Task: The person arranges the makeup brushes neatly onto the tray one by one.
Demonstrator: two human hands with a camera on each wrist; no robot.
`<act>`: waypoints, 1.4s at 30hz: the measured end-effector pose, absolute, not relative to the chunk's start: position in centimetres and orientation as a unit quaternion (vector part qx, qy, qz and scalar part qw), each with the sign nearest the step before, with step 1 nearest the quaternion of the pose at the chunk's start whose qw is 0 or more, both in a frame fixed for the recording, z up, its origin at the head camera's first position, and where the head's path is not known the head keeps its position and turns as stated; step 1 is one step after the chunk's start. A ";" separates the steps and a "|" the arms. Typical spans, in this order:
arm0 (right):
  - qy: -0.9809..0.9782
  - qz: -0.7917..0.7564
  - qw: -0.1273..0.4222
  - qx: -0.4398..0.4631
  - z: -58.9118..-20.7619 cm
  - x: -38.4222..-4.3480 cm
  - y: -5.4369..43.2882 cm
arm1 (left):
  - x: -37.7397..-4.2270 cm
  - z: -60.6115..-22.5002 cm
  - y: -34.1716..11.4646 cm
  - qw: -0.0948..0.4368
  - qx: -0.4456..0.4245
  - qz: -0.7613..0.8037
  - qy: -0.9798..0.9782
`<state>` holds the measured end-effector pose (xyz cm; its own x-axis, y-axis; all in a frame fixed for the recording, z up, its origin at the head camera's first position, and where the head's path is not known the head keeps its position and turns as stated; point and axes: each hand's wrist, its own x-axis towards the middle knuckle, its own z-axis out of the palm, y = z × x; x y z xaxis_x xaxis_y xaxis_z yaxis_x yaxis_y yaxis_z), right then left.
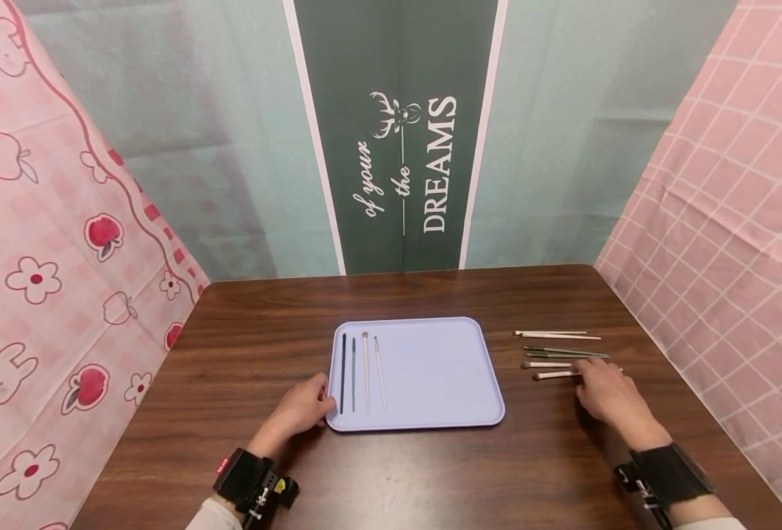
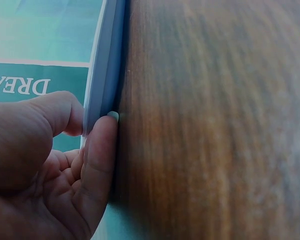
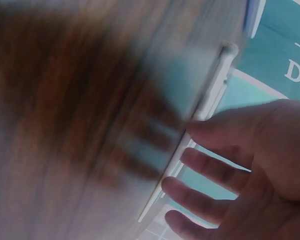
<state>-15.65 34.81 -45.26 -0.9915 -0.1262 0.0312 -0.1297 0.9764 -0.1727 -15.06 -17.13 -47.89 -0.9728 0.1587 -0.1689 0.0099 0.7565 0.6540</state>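
A white-handled makeup brush (image 1: 555, 375) lies under the right grip (image 1: 608, 391), its fingers loosely extended; more brushes (image 1: 566, 355) lie just beyond. The left grip (image 1: 300, 405) pinches the lavender tray (image 1: 434, 375), four slim brushes (image 1: 367, 373) lying just right of it.

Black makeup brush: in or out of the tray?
In. In the head view, the black makeup brush lies wholly inside the lavender tray's rim, along the side the left hand holds.
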 end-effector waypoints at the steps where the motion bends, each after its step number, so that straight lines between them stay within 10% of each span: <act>1: -0.994 0.086 0.019 0.068 -45.3 -15.8 34.8 | -15.1 -47.9 -17.1 0.107 0.045 0.346 0.931; 42: -0.979 0.095 0.073 0.167 -44.4 -16.2 34.1 | -14.9 -48.1 -16.9 0.112 0.036 0.347 0.930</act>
